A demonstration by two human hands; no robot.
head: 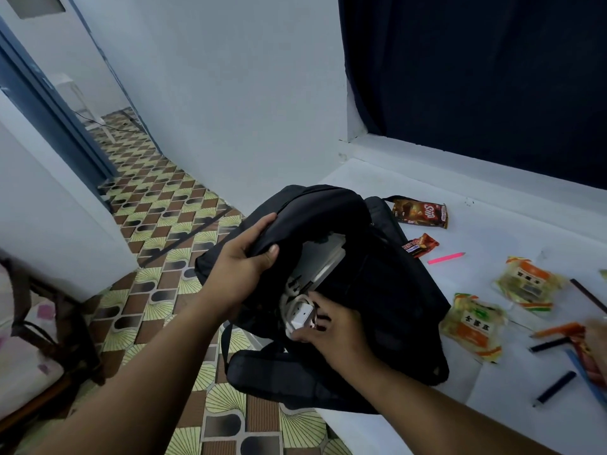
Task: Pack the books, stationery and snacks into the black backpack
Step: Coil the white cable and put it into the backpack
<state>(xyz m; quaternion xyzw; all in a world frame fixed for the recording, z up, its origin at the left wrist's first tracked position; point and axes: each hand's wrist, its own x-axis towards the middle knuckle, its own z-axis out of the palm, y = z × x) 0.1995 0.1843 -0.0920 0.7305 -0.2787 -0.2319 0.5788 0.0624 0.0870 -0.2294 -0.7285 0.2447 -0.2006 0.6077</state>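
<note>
Black backpack (387,290) sat on the white table's (492,224) left edge, mouth open. Left hand (243,267) gripped its top flap; right hand (331,326) pinched a white object (302,315) inside (books visible behind).

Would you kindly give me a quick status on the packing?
Left hand grips black backpack flap open. Right hand holds white charger at the opening. Snack packets and pens wait on table.

Inside the backpack (377,290), beyond the right grip (331,330), most stays dark; far right, a blurred hand (599,336) and pens (588,372) are cropped.
</note>
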